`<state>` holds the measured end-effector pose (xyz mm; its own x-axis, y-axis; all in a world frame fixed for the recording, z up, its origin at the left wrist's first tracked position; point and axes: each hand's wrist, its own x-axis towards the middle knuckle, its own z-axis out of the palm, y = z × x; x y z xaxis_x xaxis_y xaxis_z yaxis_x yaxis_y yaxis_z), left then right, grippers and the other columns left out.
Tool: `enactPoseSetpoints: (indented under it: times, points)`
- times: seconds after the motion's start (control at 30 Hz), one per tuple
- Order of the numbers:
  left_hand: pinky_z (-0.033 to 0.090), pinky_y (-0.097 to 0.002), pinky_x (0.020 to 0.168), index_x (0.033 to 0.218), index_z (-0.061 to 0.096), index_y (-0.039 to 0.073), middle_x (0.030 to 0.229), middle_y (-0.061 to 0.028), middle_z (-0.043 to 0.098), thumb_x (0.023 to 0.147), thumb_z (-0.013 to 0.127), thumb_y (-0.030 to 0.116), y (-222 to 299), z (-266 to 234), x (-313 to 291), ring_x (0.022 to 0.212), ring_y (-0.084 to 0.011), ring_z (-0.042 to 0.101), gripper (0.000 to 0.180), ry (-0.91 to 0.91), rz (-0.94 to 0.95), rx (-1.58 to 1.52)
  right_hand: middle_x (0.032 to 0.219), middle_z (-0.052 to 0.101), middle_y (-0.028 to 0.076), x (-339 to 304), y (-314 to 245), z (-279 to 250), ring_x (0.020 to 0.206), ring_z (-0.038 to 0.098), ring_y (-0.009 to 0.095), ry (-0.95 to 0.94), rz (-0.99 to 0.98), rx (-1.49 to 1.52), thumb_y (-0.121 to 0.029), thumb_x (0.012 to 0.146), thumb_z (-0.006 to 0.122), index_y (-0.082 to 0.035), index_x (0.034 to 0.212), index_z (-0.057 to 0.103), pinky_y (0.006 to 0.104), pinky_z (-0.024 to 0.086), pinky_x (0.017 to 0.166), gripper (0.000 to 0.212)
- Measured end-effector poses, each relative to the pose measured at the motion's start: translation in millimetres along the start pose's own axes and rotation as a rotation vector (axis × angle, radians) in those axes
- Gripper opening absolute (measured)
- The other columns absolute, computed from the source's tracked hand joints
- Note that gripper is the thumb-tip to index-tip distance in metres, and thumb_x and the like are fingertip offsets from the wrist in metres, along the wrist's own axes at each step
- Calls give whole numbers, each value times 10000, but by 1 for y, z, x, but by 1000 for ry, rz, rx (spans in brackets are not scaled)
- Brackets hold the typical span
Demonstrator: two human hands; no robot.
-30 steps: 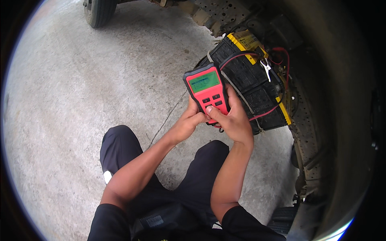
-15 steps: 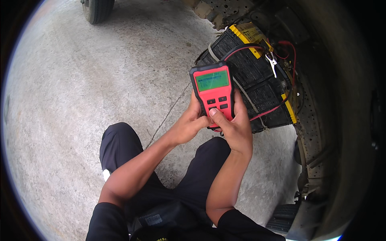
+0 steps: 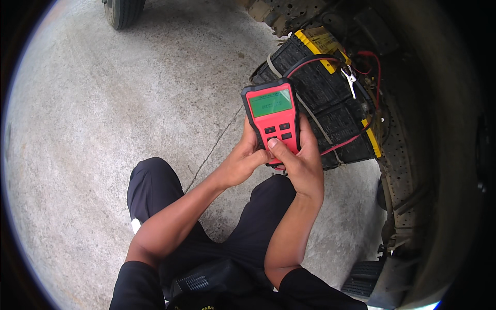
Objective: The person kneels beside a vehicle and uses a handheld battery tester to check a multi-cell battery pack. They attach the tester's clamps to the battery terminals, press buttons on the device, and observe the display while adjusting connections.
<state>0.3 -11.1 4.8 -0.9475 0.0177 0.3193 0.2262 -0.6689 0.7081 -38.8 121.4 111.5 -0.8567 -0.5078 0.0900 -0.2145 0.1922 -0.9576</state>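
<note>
Between both hands I hold a red and black handheld battery tester (image 3: 276, 126) with a lit green screen and several dark buttons. My left hand (image 3: 244, 157) grips its left side, with the thumb across the lower end. My right hand (image 3: 302, 157) wraps the right side, its thumb on a lower-left button. Behind the tester sit two black batteries (image 3: 323, 90) with yellow edges, bound by a pale strap. A metal clamp (image 3: 350, 81) is attached near the upper battery's yellow edge. Red and black cable (image 3: 310, 61) arches from behind the tester towards the clamp.
The rusty vehicle frame (image 3: 400, 181) runs down the right side, beside and beyond the batteries. One tyre (image 3: 124, 13) stands at the far left, another (image 3: 364, 279) at the lower right. A crack (image 3: 213, 150) crosses the concrete floor (image 3: 113, 103) left of my hands.
The tester's screen has switched from several lines, one highlighted, to a single line under a heading. The tester has shifted very slightly left; my grip on it looks the same.
</note>
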Motion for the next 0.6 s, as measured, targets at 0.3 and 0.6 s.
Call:
enactPoseSetpoints:
  times: [0.3,0.6]
  points:
    - [526,-414,1158,1773,-37,171,1617,-113,425,993,544,17,-2,-2,3,1450,-217,521,985,-8,22,-12,1261,686,104,1,-2,2,1140,676,146,18,1,-14,-71,963,745,-2,1481,540,340,567,987,561]
    - [530,-420,1153,1774,-33,180,1611,-108,429,991,551,24,-4,-6,-1,1452,-219,519,989,1,-2,-19,1270,690,110,2,2,5,1139,685,157,15,-3,-23,-60,958,743,4,1497,533,346,574,983,582]
